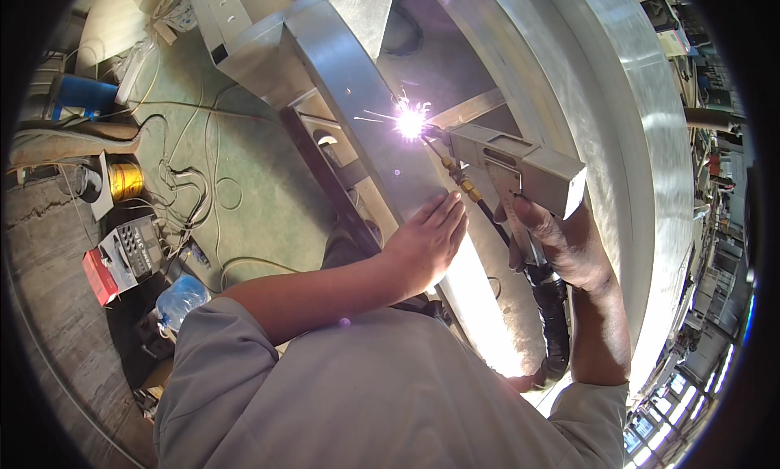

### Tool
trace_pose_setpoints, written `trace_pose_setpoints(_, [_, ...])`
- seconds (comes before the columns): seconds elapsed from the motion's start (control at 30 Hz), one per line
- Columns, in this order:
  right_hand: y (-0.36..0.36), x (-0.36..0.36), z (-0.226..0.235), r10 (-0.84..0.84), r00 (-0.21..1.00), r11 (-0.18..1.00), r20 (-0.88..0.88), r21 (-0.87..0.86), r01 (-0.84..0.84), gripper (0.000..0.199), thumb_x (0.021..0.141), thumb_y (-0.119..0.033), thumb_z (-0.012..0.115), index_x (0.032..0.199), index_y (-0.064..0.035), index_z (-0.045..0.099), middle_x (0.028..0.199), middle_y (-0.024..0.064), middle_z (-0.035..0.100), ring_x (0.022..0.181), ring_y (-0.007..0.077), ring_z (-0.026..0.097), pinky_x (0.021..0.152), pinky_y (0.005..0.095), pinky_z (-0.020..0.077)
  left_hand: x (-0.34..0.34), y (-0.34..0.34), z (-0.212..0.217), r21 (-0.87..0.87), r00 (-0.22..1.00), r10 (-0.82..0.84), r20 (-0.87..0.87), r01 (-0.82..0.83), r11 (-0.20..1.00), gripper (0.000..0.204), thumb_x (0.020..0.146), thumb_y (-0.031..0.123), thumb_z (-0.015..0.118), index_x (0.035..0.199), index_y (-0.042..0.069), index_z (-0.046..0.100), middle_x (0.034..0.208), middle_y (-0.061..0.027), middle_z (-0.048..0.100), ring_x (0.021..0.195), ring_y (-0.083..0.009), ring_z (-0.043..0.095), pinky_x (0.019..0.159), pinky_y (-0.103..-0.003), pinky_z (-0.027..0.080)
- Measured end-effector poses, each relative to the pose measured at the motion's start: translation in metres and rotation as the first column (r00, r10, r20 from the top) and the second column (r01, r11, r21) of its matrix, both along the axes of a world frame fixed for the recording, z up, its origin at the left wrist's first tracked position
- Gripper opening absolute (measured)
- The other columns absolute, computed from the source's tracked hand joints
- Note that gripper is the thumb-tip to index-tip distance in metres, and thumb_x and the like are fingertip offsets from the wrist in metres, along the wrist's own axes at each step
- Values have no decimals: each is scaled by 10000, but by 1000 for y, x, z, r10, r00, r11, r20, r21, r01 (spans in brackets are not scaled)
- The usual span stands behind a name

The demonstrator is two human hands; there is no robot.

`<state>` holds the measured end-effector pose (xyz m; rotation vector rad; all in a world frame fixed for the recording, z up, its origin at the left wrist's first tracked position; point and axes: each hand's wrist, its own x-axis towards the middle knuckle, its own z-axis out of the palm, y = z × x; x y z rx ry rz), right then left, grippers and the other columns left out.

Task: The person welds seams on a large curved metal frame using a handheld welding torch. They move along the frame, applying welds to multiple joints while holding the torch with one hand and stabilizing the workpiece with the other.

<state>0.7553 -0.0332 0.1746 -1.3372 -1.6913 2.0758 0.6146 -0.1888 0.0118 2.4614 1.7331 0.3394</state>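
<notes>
Right hand (561,242) clenched on torch (520,172), arc (410,121) at 11 o'clock of it. Left hand (426,242) flat, fingers released, on panel (390,144). Keep tip steady along seam.

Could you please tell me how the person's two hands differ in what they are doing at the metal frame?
The right hand is closed around the grey welding gun, whereas the left hand holds nothing. The left hand lies flat, fingers extended, on the metal beam, while the right hand is curled and off the beam. The right hand is beside the black hose; the left is not. Both are bare.
</notes>
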Motion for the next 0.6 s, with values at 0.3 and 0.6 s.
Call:
trace_pose_setpoints(0.3, [-3, 7, 0, -9, 1000, 1000, 0, -3, 9, 694, 983, -197, 840, 1476, 21, 403, 1038, 164, 725, 672, 183, 723, 538, 313, 604, 7, -1, 3, -73, 999, -38, 15, 39, 997, 582, 981, 229, 581, 1474, -81, 576, 1568, -241, 538, 1544, -387, 422, 1322, -508, 270])
trace_pose_setpoints(0.6, [-5, 15, 0, 1, 1000, 1000, 10, -13, 0, 800, 975, -220, 853, 1496, 50, 310, 862, 142, 720, 618, 200, 712, 520, 318, 586, 21, -6, 8, -101, 995, -94, 37, 98, 990, 595, 976, 219, 579, 1485, -88, 563, 1587, -245, 519, 1549, -393, 416, 1316, -496, 290])
